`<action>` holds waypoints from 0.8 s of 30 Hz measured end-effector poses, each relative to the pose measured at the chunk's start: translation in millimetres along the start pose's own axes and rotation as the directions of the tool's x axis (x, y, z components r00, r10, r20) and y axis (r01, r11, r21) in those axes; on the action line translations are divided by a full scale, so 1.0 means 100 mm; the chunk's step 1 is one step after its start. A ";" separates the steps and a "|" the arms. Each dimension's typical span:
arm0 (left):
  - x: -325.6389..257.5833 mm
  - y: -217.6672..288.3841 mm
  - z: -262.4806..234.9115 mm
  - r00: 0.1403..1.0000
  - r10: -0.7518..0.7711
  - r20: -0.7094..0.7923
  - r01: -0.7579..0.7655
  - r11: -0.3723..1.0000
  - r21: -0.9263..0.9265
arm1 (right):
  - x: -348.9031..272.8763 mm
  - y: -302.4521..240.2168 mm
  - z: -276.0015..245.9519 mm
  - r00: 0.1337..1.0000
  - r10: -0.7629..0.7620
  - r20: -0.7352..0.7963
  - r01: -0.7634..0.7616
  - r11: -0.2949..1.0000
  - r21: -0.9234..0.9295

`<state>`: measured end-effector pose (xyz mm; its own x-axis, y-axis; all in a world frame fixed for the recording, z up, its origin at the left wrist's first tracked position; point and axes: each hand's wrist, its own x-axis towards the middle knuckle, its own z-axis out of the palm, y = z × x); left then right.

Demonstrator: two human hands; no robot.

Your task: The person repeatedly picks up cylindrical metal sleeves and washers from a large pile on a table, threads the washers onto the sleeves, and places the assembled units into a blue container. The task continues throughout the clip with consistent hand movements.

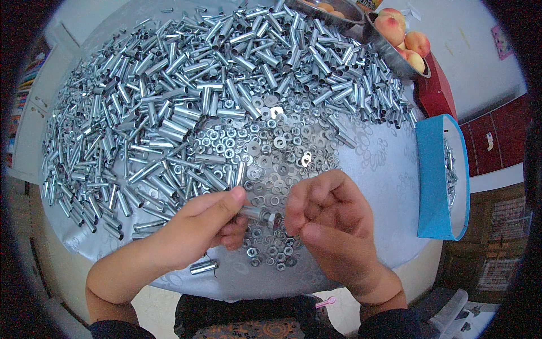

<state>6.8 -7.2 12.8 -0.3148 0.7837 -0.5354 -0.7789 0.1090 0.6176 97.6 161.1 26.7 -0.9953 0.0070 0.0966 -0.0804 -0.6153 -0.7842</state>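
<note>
My left hand is closed around a sleeve anchor bolt, a shiny metal tube with a nut at its right end. That end points toward my right hand, whose fingers are curled in with the thumb close to the index finger. Whatever lies between those fingertips, if anything, is hidden. Under and beyond both hands spread loose washers and hex nuts. One short metal sleeve lies apart on the table, just below my left hand.
A large heap of metal sleeves and bolts covers the far and left parts of the round table. At the right edge stands a blue box with metal pieces inside. Metal bowls of peaches and eggs sit at the far right.
</note>
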 end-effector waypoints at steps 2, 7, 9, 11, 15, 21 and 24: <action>0.00 0.01 0.00 1.000 -0.016 0.003 0.016 1.000 -0.007 | 0.02 -0.01 0.11 0.988 -0.036 -0.151 0.005 0.980 -0.199; -0.01 0.00 -0.02 0.999 -0.027 -0.020 0.027 0.999 -0.034 | 0.08 -0.05 0.03 0.882 -0.228 0.412 0.422 -0.006 -0.906; 0.00 -0.01 -0.03 1.000 -0.017 -0.017 0.016 0.999 -0.033 | 0.10 -0.04 0.05 0.891 -0.205 0.405 0.417 0.019 -0.909; 0.00 -0.01 -0.02 1.000 -0.009 -0.016 0.008 0.999 -0.032 | 0.11 -0.01 0.05 0.900 -0.229 0.372 0.392 0.048 -0.919; 0.00 0.01 -0.01 0.999 0.032 -0.020 -0.031 0.998 0.059 | 0.09 -0.06 0.09 0.958 -0.172 0.229 0.238 0.032 -0.971; 0.00 0.01 0.01 0.996 0.082 -0.033 -0.080 0.995 0.061 | 0.09 -0.06 0.10 0.972 -0.206 0.115 0.157 0.203 -0.966; 0.01 0.01 -0.05 0.996 0.088 -0.012 -0.088 0.996 -0.022 | 0.14 -0.07 0.04 0.897 -0.276 0.345 0.372 0.049 -0.927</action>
<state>2.9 -9.0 10.5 -0.3884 0.7828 -0.4863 -0.7601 0.0263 0.6493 84.1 162.2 36.2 -0.8521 -0.0964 0.5145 -0.4241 0.7032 -0.5706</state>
